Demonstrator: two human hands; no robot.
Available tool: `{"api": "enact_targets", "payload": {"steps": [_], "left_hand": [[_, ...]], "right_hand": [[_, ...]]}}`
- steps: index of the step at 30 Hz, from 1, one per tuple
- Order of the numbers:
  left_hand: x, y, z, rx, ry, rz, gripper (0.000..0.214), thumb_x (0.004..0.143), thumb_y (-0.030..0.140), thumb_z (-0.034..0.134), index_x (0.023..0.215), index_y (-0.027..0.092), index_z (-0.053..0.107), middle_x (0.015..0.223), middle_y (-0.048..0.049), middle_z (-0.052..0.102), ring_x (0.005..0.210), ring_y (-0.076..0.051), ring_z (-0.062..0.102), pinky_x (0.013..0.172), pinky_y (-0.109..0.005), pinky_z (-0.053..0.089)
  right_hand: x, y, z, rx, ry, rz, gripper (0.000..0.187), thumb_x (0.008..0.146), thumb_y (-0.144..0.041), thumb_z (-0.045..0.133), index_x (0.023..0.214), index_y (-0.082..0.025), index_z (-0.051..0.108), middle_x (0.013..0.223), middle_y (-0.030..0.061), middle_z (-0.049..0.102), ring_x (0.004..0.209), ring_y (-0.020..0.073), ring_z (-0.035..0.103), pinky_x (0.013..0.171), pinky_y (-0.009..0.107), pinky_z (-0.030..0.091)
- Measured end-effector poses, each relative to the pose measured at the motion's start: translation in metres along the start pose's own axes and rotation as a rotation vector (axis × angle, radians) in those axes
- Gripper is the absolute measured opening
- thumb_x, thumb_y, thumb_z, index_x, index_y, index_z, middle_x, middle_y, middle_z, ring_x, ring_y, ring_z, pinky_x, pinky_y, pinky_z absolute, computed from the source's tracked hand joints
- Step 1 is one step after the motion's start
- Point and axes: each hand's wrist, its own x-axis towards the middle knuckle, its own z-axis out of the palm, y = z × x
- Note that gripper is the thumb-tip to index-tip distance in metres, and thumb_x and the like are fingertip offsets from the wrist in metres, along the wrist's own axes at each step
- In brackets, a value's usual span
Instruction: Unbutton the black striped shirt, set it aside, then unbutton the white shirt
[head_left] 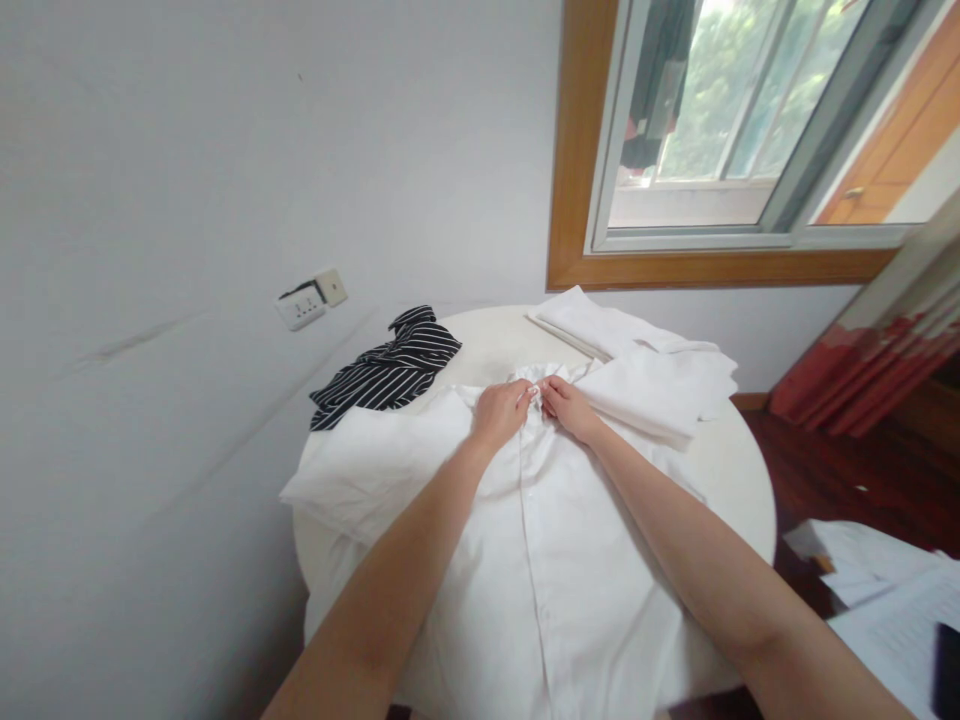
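Note:
A white button-front shirt [487,560] lies spread over the round table, its collar end away from me and its lower part reaching the near edge. At its neckline my left hand [504,412] pinches the fabric between thumb and fingers. Close beside it, my right hand [568,405] also grips the neckline, its fingertips closed. A small white gathered bit, perhaps a tie or cord, shows between the two hands; its detail is too small to make out. The button placket runs straight down toward me from there. One sleeve [375,460] stretches to the left.
A black-and-white striped cloth [390,365] lies at the table's back left. Folded white cloth [592,322] sits at the back right of the white table [739,490]. Behind are a wall with a socket [301,306] and a window. Papers [900,600] are at lower right.

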Motion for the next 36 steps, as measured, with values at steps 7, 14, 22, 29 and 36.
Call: {"api": "enact_targets", "payload": {"steps": [7, 14, 22, 29, 36], "left_hand": [[-0.003, -0.009, -0.013, -0.018, -0.043, 0.013, 0.046, 0.097, 0.051, 0.034, 0.092, 0.024, 0.071, 0.083, -0.0037, 0.072, 0.079, -0.019, 0.064, 0.069, -0.027, 0.039], [-0.007, -0.027, -0.031, 0.093, -0.049, 0.031, 0.025, 0.093, 0.032, 0.048, 0.107, 0.026, 0.067, 0.105, -0.0049, 0.069, 0.098, -0.022, 0.060, 0.085, -0.034, 0.041], [-0.010, -0.003, -0.044, -0.292, -0.276, 0.159, 0.032, 0.087, 0.011, 0.039, 0.101, 0.021, 0.067, 0.105, -0.0036, 0.067, 0.101, -0.018, 0.059, 0.092, -0.031, 0.045], [-0.036, -0.014, -0.032, -0.652, -0.331, -0.012, 0.034, 0.092, 0.038, 0.043, 0.112, 0.018, 0.062, 0.113, -0.0065, 0.067, 0.104, -0.019, 0.062, 0.094, -0.030, 0.047], [-0.043, -0.023, -0.024, -0.533, -0.213, 0.072, 0.031, 0.092, 0.034, 0.046, 0.111, 0.016, 0.063, 0.113, -0.0094, 0.066, 0.106, -0.020, 0.061, 0.098, -0.034, 0.046]], "right_hand": [[-0.001, -0.007, -0.004, 0.410, 0.072, 0.065, 0.040, 0.082, -0.059, 0.054, 0.073, -0.022, 0.042, 0.050, -0.0077, 0.038, 0.049, 0.0102, 0.043, 0.050, 0.021, 0.036], [0.003, -0.008, -0.016, 0.884, 0.197, 0.187, 0.036, 0.079, -0.045, 0.068, 0.065, -0.020, 0.046, 0.051, -0.0050, 0.046, 0.053, 0.0092, 0.049, 0.054, 0.019, 0.046], [0.005, -0.006, -0.022, 1.051, 0.173, 0.213, 0.032, 0.083, -0.032, 0.068, 0.063, -0.019, 0.047, 0.048, -0.0062, 0.042, 0.047, 0.0069, 0.045, 0.048, 0.015, 0.045], [0.006, -0.002, -0.022, 1.059, 0.160, 0.211, 0.030, 0.085, -0.031, 0.065, 0.065, -0.019, 0.046, 0.048, -0.0062, 0.043, 0.049, 0.0075, 0.046, 0.049, 0.016, 0.046], [0.005, -0.001, -0.021, 1.042, 0.160, 0.211, 0.029, 0.085, -0.031, 0.064, 0.066, -0.019, 0.047, 0.049, -0.0064, 0.042, 0.049, 0.0074, 0.046, 0.050, 0.016, 0.046]]}}
